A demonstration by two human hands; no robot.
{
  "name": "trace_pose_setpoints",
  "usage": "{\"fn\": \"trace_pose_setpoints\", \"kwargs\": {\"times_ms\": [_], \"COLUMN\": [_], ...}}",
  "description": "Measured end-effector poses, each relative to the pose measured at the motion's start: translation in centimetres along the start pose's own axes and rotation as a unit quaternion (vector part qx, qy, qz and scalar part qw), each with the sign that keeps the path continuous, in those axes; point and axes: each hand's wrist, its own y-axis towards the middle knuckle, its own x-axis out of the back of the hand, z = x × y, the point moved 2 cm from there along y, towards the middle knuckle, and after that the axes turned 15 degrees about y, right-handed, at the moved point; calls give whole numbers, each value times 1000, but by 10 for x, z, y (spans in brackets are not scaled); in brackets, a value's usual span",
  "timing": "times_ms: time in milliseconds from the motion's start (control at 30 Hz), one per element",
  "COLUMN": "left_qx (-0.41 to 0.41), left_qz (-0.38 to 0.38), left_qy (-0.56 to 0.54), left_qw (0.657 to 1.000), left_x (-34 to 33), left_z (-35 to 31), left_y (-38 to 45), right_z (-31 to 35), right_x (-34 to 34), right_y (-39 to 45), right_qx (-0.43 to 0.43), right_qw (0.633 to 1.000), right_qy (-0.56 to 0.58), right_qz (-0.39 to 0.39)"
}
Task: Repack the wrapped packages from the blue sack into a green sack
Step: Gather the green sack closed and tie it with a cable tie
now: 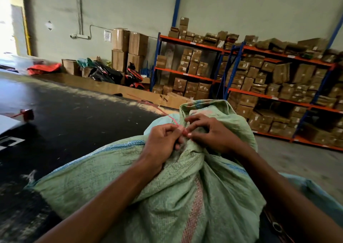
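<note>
Both hands met at the gathered neck of the green sack — the left hand pinched a red tie, the right hand pinched the bunched cloth beside it, likely to close the full sack. The loose mouth stood just beyond the grip.
</note>
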Motion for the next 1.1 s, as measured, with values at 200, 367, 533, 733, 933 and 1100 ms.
{"fn": "trace_pose_setpoints", "kwargs": {"times_ms": [200,367,533,733,933,1100], "left_qx": [93,212,185,132,105,93], "left_qz": [32,119,187,176,194,201], "left_qy": [-32,-140,-45,33,49,65], "left_qw": [995,960,964,975,974,973], "left_x": [-3,-4,10,22,19,15], "left_z": [-1,0,-5,-12,-10,-11], "left_y": [-5,-1,-1,5,8,10], "right_z": [-8,-13,-5,6,13,11], "right_x": [-15,-19,-12,-8,3,8], "right_y": [-8,-16,-16,-16,-30,-39], "right_qx": [54,110,106,31,36,57], "right_qw": [998,992,994,998,993,992], "right_qy": [-28,-17,-14,63,116,111], "right_qz": [-27,-54,-26,1,-4,6]}}
